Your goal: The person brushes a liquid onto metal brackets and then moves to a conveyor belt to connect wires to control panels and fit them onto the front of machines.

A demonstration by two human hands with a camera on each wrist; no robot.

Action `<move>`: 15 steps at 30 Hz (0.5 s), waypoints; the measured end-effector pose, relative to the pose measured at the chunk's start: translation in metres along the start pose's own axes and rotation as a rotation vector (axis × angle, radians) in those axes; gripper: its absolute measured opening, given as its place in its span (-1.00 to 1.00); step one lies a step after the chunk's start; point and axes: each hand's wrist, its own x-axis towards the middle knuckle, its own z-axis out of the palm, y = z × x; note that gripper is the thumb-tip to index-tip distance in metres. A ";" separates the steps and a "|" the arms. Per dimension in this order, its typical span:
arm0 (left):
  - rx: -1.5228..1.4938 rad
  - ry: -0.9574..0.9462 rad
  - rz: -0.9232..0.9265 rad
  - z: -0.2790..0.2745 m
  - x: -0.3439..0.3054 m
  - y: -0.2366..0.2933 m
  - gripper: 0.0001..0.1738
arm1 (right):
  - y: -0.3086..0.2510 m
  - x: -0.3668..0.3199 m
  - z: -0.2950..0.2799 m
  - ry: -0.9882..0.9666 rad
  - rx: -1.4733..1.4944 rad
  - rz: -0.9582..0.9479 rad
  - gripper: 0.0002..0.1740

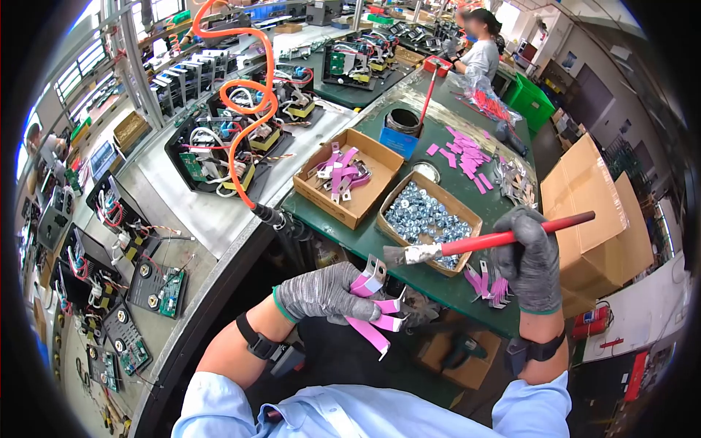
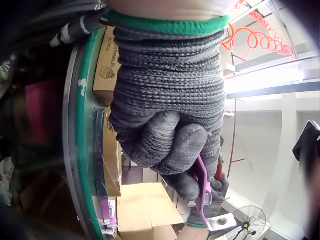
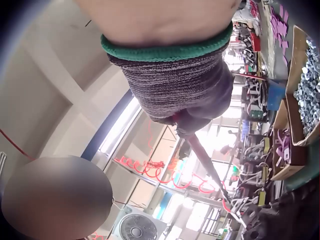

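The gloved left hand (image 1: 325,293) holds several pink strips with bent metal ends (image 1: 369,332), fanned out past the fingers; in the left wrist view a pink strip (image 2: 202,192) juts from beside the curled fingers of the left hand (image 2: 167,100). Raised at the right, the gloved right hand (image 1: 527,259) grips a red-handled brush (image 1: 485,241). The brush's bristles (image 1: 395,255) point left, just above and right of the strips. In the right wrist view the right hand (image 3: 175,90) is closed round the brush handle (image 3: 202,156).
A box of pink strips (image 1: 349,208), a box of metal screws (image 1: 464,264) and a blue-labelled can (image 1: 398,140) stand on the green table (image 1: 314,215). Loose pink pieces (image 1: 467,153) lie farther back. An orange air hose (image 1: 272,73) hangs at the left, a large carton (image 1: 584,190) stands right.
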 end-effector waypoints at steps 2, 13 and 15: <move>0.019 -0.012 -0.043 -0.002 0.001 0.002 -0.59 | -0.009 -0.007 0.011 0.011 -0.075 0.094 -0.60; 0.045 -0.045 -0.016 -0.003 0.004 0.003 -0.64 | -0.004 -0.004 0.005 -0.005 -0.040 0.034 -0.66; 0.023 -0.043 -0.017 0.001 0.002 0.003 -0.65 | -0.011 -0.013 0.010 -0.026 -0.040 0.090 -0.73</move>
